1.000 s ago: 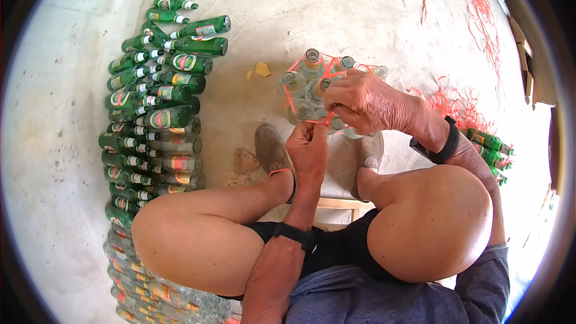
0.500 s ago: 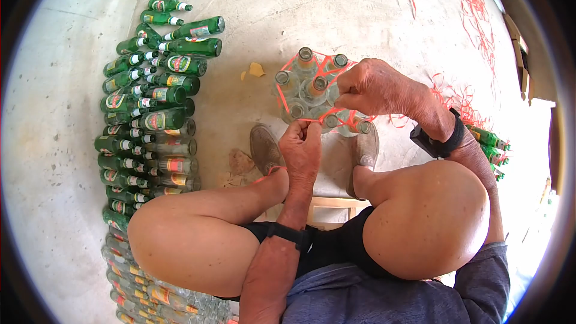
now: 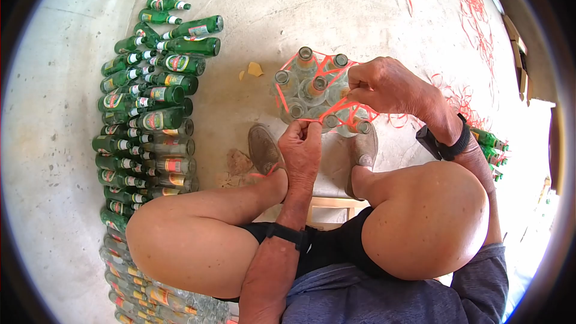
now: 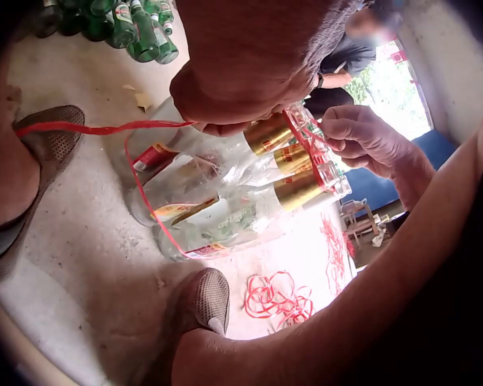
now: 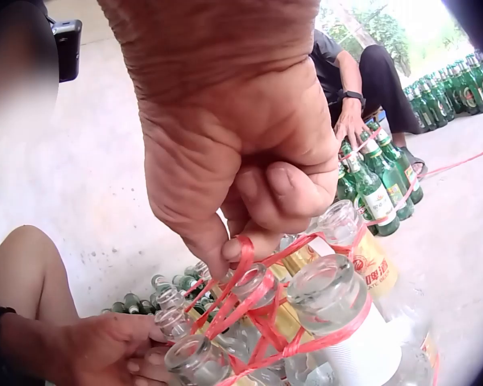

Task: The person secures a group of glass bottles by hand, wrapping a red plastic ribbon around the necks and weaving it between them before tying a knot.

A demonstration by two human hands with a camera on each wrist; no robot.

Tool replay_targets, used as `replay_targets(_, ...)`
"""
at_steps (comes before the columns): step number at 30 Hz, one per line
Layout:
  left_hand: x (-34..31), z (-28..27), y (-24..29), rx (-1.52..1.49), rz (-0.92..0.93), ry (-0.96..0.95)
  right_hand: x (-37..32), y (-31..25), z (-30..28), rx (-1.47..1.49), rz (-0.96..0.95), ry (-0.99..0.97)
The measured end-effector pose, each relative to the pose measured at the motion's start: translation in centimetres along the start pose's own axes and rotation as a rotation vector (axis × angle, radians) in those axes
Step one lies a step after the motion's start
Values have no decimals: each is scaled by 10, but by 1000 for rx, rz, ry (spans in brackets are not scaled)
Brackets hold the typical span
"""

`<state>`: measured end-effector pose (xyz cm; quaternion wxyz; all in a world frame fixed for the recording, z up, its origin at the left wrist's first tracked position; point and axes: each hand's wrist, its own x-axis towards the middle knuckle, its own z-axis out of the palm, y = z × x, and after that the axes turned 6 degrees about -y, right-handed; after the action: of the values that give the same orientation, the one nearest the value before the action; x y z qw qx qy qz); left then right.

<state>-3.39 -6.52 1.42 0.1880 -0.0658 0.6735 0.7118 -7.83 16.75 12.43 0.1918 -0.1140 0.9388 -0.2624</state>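
A bundle of clear glass bottles (image 3: 313, 91) stands upright on the floor between the feet, red plastic strap (image 5: 350, 328) wound around the necks. In the left wrist view, a lower band circles the bottle bodies, and a length of strap (image 4: 80, 129) runs from near the shoe to the left hand. My left hand (image 3: 301, 150) pinches strap at the near side of the bundle, beside the bottle mouths. Above the bundle's right side, my right hand (image 3: 390, 87) pinches a loop of strap between thumb and finger, its other fingers curled.
Green bottles (image 3: 165, 120) lie stacked in rows on the left, with clear ones (image 3: 174, 165) beside and below. Loose red strap (image 3: 468, 0) lies tangled at right. Tied green bottles (image 5: 382, 189) stand ahead by another person (image 5: 350, 76). Shoes (image 3: 264, 147) flank the bundle.
My right hand has moved right, away from the left hand, drawing strap across the bottle tops. The left hand keeps its pinch near the bundle's front edge.
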Motion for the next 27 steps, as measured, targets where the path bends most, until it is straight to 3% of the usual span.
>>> replay_targets(15, -1, 3, -1, -11, 7, -8, -12, 7, 18, 5, -41, 187)
replay_targets(27, -2, 2, 2, -29, 3, -44, -13, 12, 25, 174, 38, 227)
